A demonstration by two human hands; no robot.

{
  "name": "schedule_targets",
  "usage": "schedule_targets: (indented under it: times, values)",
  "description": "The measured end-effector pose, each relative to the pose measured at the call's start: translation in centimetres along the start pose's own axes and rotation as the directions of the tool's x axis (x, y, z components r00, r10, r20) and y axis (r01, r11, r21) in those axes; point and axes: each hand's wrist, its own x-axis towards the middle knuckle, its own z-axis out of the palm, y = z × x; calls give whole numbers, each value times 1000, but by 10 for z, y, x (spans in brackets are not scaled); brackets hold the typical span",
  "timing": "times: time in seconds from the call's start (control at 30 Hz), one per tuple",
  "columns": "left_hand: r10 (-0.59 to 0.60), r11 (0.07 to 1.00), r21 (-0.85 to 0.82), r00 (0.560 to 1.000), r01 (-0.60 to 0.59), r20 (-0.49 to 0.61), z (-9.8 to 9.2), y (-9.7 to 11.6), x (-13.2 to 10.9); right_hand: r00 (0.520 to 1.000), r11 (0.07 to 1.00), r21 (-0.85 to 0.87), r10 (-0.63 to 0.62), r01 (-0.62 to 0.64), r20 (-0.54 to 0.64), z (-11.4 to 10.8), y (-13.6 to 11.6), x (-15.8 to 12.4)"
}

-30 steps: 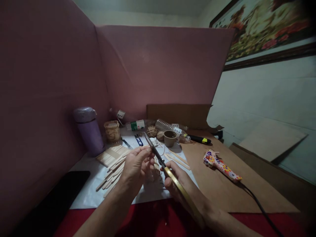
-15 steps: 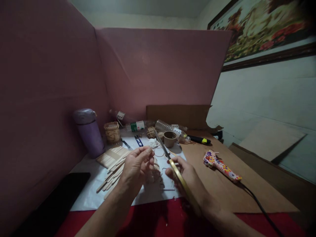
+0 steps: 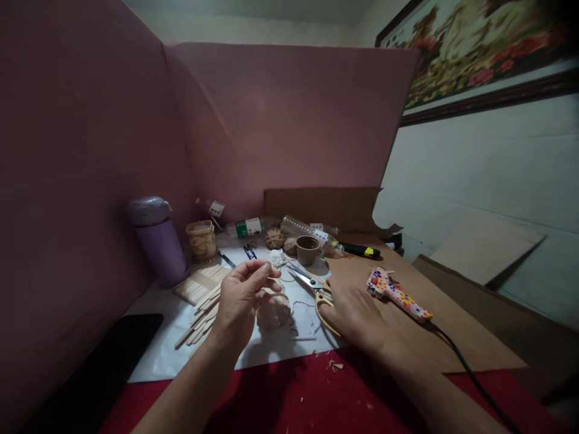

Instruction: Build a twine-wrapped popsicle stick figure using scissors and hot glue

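My left hand [image 3: 246, 295] is pinched together above the white sheet, thumb against fingertips. Whatever lies in the pinch is too small to make out. Beneath it sits a pale, partly see-through piece [image 3: 272, 311], its kind unclear. My right hand [image 3: 355, 307] is low over the table with its fingers at the gold handles of a pair of scissors [image 3: 312, 282]. The blades are slightly parted and point away, toward a small brown cup [image 3: 307, 249]. A grey strand and a thin white stick [image 3: 303, 339] lie near the handles.
Wooden craft sticks [image 3: 203, 316] lie at left, by a purple bottle [image 3: 158, 247] and a woven basket [image 3: 201, 239]. Plastic bottles [image 3: 246, 228], twine balls [image 3: 274, 238] and a box cutter [image 3: 359, 249] are behind. A flowered glue gun [image 3: 398, 295] with a cord rests on cardboard at right.
My right hand has lowered the scissors from a raised, tilted position down to the sheet, and the blades now show slightly apart. My left hand keeps its pinch. The view has shifted a little.
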Motion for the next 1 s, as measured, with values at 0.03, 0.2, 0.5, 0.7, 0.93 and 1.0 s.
schedule_targets:
  times: [0.03,0.2,0.5,0.7,0.93,1.0]
  values:
    - [-5,1000,0,1000,5,-5,0,1,0,1000,1000,-18,-12,12,0,0,-1,-1]
    - [-45,995,-93,999,42,-25,0,2,0,998,997,-37,-67,66,-18,4,-5,-4]
    - [-158,987,-29,983,161,95,10,1,-10,920,728,564,-272,389,-284,-11,-15,-16]
    - [-167,986,37,971,163,168,15,-12,-17,932,294,898,-254,328,-258,-11,-24,-28]
    - [-147,987,98,960,126,240,14,-18,-18,978,67,984,-146,163,-151,-11,-27,-25]
    - [-119,991,87,968,102,219,14,-16,-18,984,62,985,-96,159,-153,-11,-26,-24]
